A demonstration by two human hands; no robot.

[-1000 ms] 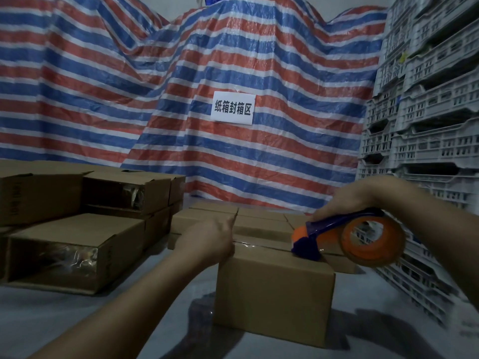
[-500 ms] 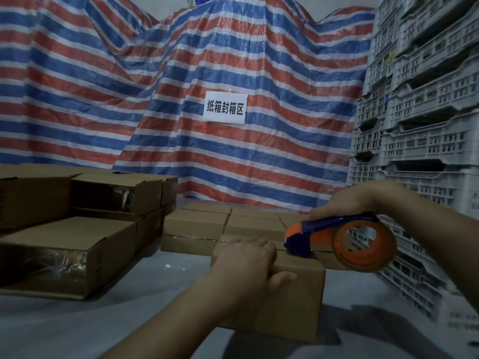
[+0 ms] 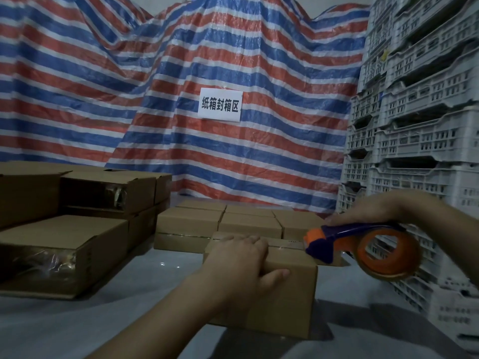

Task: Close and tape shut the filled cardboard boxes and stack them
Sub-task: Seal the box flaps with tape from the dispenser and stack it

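While left hand (image 3: 237,265) grips small brown cardboard box (image 3: 282,299), right hand (image 3: 363,216) clenches orange-purple tape dispenser (image 3: 363,244) at seam end; next likely: cut tape, press down.

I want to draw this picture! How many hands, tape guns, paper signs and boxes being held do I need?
Hands: 2 (left hand, right hand)
Tape gun: 1
Sign: 1
Box being held: 1
Total: 5
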